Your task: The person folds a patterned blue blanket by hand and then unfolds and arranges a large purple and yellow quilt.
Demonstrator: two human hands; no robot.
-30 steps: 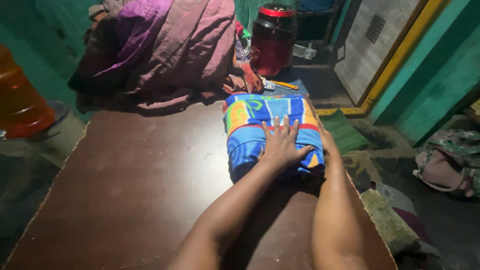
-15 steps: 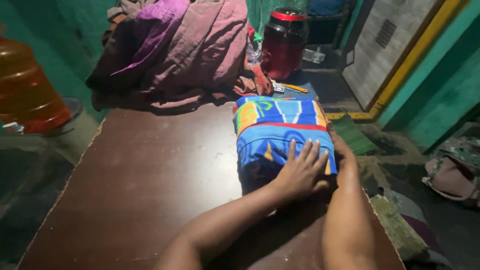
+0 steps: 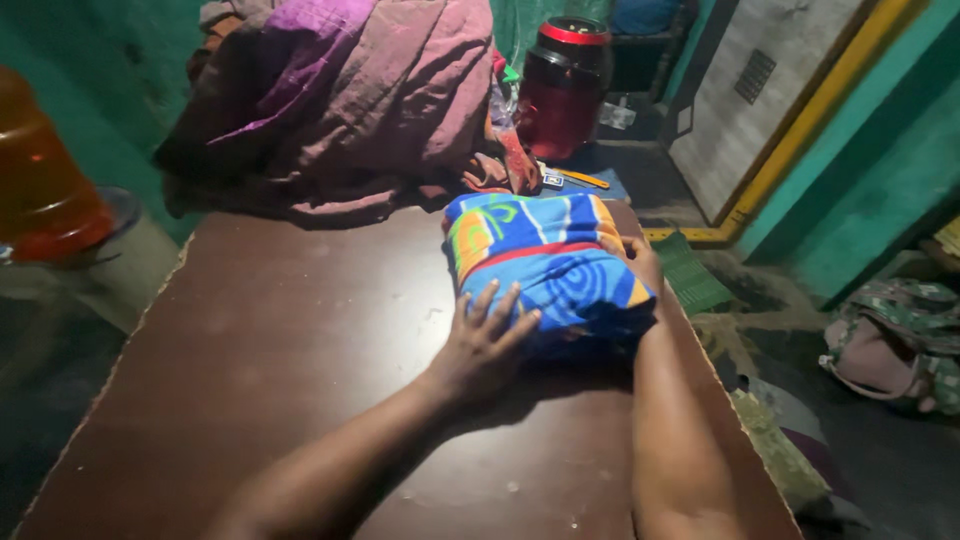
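Slid leftward, left hand (image 3: 478,345) presses flat on folded towel (image 3: 545,265) — right hand (image 3: 645,262) cups its side.

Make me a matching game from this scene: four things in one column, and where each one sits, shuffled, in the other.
Things:
1. folded towel
2. heap of purple cloth
3. dark red jar
4. orange jug

Places:
A. far left, off the table
B. between the left hand and right hand
C. behind the towel, beyond the table's far end
D. piled on the table's far end

Pairs: 1-B, 2-D, 3-C, 4-A
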